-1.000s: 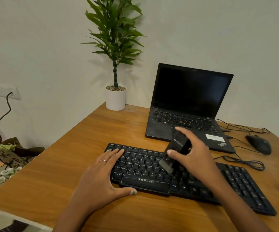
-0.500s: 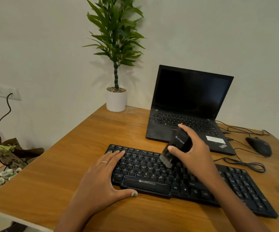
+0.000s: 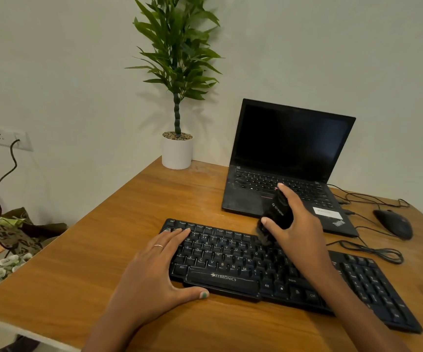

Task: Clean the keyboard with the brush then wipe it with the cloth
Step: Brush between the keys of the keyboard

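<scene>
A black keyboard (image 3: 230, 257) lies on the wooden tabletop (image 3: 103, 250), set at a slant so that its left end sits farther back and its number pad runs off toward the near right corner. The left hand (image 3: 154, 273) rests flat on the keyboard's left end: its fingers are straight and spread over the top left keys, a thin ring shows on one finger, and the thumb lies along the front edge beside the space bar. The right hand (image 3: 299, 229) grips a small black brush (image 3: 276, 214), thumb on the near side and fingers curled round the far side. The brush is tilted, its bristles pointing down and to the left, and they touch the keys in the upper rows near the middle of the keyboard.

Behind the keyboard stands an open black laptop (image 3: 286, 161) with a dark screen. A black mouse (image 3: 393, 223) sits to the right of the laptop, and its cable (image 3: 373, 252) loops on the tabletop between the mouse and the keyboard. A potted plant (image 3: 177, 151) in a white pot stands at the back corner against the wall. At the far right edge a pale, blurred thing shows; I cannot tell what it is. On the left wall a power socket (image 3: 2, 135) has a dark cord hanging from it, above a bag (image 3: 19, 229) and white flowers (image 3: 7, 265) on the floor.
</scene>
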`<state>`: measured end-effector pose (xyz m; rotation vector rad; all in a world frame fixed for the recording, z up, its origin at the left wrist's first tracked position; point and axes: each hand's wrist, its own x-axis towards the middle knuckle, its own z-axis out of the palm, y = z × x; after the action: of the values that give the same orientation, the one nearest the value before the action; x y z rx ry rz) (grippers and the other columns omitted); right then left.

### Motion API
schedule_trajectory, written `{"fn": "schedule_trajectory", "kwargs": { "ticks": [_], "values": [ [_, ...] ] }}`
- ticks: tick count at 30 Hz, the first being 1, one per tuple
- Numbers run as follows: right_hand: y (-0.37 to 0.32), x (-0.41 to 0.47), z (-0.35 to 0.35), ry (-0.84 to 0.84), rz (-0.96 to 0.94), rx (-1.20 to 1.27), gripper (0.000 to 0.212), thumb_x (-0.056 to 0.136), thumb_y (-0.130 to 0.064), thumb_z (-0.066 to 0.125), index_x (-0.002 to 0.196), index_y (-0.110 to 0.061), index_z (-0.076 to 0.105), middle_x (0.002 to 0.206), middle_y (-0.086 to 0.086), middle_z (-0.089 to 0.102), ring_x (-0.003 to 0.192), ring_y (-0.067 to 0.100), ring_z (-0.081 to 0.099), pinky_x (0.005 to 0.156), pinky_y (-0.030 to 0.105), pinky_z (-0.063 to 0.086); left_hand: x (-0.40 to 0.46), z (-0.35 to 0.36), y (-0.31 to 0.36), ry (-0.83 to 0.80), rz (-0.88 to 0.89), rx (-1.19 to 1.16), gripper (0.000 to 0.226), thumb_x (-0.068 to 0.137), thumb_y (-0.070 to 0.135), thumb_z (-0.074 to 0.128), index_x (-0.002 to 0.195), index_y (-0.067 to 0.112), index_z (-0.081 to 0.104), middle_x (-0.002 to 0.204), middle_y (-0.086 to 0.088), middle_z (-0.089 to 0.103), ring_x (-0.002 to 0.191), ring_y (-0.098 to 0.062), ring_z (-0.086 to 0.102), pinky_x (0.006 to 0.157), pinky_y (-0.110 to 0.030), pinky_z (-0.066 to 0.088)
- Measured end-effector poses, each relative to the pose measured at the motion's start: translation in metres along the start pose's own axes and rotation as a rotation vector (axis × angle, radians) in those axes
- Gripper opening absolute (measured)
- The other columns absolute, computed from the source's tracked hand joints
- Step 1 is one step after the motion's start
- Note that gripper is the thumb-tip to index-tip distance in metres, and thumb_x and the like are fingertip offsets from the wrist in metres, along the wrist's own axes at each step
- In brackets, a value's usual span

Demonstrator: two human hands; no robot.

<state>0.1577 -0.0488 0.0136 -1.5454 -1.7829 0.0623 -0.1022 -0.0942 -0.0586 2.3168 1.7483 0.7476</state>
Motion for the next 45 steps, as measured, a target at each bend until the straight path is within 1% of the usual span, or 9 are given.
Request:
{"fn": "schedule_trajectory", "kwargs": {
  "ticks": [4,7,10,13,19,32,36,41,45],
  "values": [
    [-0.006,0.006,-0.013,-0.267,0.016,0.0,0.078,0.077,-0.028,0.073,0.141,-0.036,0.029,0.126,-0.002,0.055,0.102,0.012,0.055,0.079,0.022,0.05,0.0,0.0,0.001,0.003,0.005,0.01,0.109,0.057,0.095,0.043,0.145,0.052,-0.005,0.142,0.037,-0.002,0.133,0.013,-0.006,0.112,-0.019,0.011],
    [-0.012,0.014,-0.021,-0.207,0.031,0.022,0.078,0.077,-0.03,0.072,0.142,-0.036,0.029,0.131,-0.002,0.053,0.112,0.016,0.052,0.086,0.027,0.05,0.0,0.0,0.001,0.008,0.002,-0.003,0.109,0.059,0.093,0.047,0.147,0.049,0.001,0.144,0.036,0.0,0.133,0.013,-0.005,0.11,-0.017,0.011],
    [-0.017,0.001,-0.009,-0.163,-0.002,-0.02,0.077,0.081,-0.027,0.069,0.144,-0.034,0.026,0.122,-0.001,0.059,0.091,0.006,0.055,0.067,0.011,0.046,0.0,-0.002,0.002,0.011,0.004,0.006,0.109,0.059,0.093,0.046,0.147,0.05,-0.002,0.142,0.037,-0.003,0.132,0.014,-0.007,0.11,-0.017,0.01],
    [-0.018,0.001,-0.011,-0.261,0.004,-0.046,0.074,0.08,-0.028,0.069,0.142,-0.035,0.028,0.118,-0.002,0.059,0.079,0.002,0.05,0.057,0.01,0.046,0.0,-0.001,0.003,0.006,0.006,0.002,0.108,0.059,0.093,0.045,0.146,0.051,-0.003,0.142,0.038,-0.004,0.132,0.015,-0.008,0.111,-0.017,0.01],
    [-0.027,-0.01,-0.005,-0.139,-0.033,-0.053,0.075,0.082,-0.028,0.067,0.144,-0.034,0.025,0.112,-0.004,0.062,0.092,0.008,0.058,0.075,0.023,0.054,-0.001,0.0,0.001,0.019,0.008,-0.029,0.11,0.057,0.093,0.048,0.148,0.049,0.005,0.144,0.036,0.003,0.133,0.014,-0.004,0.11,-0.019,0.016],
    [-0.031,-0.003,-0.02,-0.292,-0.012,-0.051,0.073,0.08,-0.029,0.069,0.142,-0.035,0.029,0.115,-0.005,0.06,0.076,0.002,0.052,0.061,0.012,0.048,0.0,0.0,0.001,0.009,0.001,-0.039,0.11,0.057,0.093,0.049,0.148,0.049,0.006,0.143,0.036,0.005,0.133,0.014,-0.003,0.11,-0.021,0.017],
    [-0.037,-0.02,-0.009,-0.168,-0.091,-0.095,0.074,0.084,-0.031,0.065,0.144,-0.034,0.023,0.116,-0.007,0.061,0.096,0.007,0.059,0.077,0.02,0.053,-0.001,0.001,0.0,0.014,0.005,-0.043,0.11,0.056,0.093,0.049,0.148,0.049,0.006,0.144,0.036,0.005,0.134,0.013,-0.003,0.111,-0.021,0.017],
    [-0.036,-0.009,-0.018,-0.236,-0.05,-0.078,0.073,0.082,-0.031,0.067,0.142,-0.036,0.026,0.111,-0.006,0.062,0.081,0.006,0.057,0.07,0.022,0.055,-0.001,0.0,0.0,0.006,0.0,-0.051,0.11,0.056,0.093,0.049,0.148,0.049,0.008,0.144,0.035,0.006,0.134,0.012,-0.001,0.111,-0.021,0.016],
    [-0.042,-0.025,-0.006,-0.186,-0.133,-0.058,0.072,0.084,-0.032,0.065,0.144,-0.035,0.025,0.115,-0.008,0.061,0.095,0.007,0.059,0.078,0.026,0.054,-0.001,0.0,-0.001,0.021,0.007,-0.051,0.11,0.055,0.094,0.047,0.147,0.05,0.008,0.143,0.036,0.007,0.133,0.013,-0.001,0.109,-0.019,0.016]
  ]
}}
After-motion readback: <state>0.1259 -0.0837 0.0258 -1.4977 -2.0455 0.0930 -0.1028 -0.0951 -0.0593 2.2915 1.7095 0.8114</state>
